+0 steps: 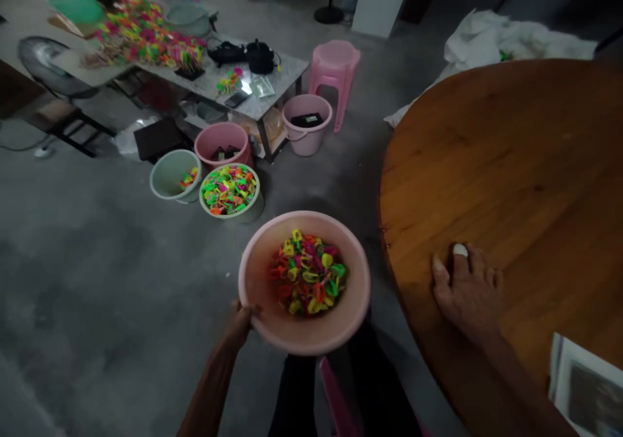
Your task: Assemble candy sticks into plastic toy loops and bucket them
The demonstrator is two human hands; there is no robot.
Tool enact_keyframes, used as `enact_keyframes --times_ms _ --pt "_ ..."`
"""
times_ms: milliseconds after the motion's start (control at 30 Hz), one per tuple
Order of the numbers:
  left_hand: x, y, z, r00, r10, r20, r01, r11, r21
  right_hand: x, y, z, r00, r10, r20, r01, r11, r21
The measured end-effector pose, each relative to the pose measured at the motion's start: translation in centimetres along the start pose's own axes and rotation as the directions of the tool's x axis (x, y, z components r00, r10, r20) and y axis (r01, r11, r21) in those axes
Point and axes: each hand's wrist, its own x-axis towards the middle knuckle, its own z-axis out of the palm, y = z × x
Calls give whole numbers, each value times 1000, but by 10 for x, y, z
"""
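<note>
My left hand (242, 322) grips the near-left rim of a pink plastic bowl (257, 274), held above the floor in front of me. Inside it lies a heap of small bright plastic pieces (307, 273) in yellow, green, orange and pink. My right hand (468, 291) rests palm down, fingers spread, on the near-left part of a round wooden table (525, 164). It holds nothing. One fingertip carries a white tape or cap.
On the grey floor stand a white bowl (230, 192) full of the same coloured pieces, a green bucket (174, 174) and two pink buckets (222, 143) (306, 123). A low marble-topped table (272, 80) holds more pieces. A pink stool (335, 67) stands behind. Printed paper (586, 385) lies at the wooden table's near edge.
</note>
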Motion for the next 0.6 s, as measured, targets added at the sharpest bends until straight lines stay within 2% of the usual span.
enact_keyframes --times_ms 100,267,400,600 --pt "18 -37 1 999 -11 42 10 1000 12 3 0 -1 1000 -9 11 10 1000 -26" --pt "62 -100 37 987 -5 162 3 1000 16 5 10 1 999 -51 13 52 998 -29" --pt "89 -146 58 981 8 196 -10 1000 13 5 12 0 999 -33 4 33 999 13" --pt "117 -201 86 969 -19 246 15 1000 21 4 11 -5 996 19 82 -25 998 65"
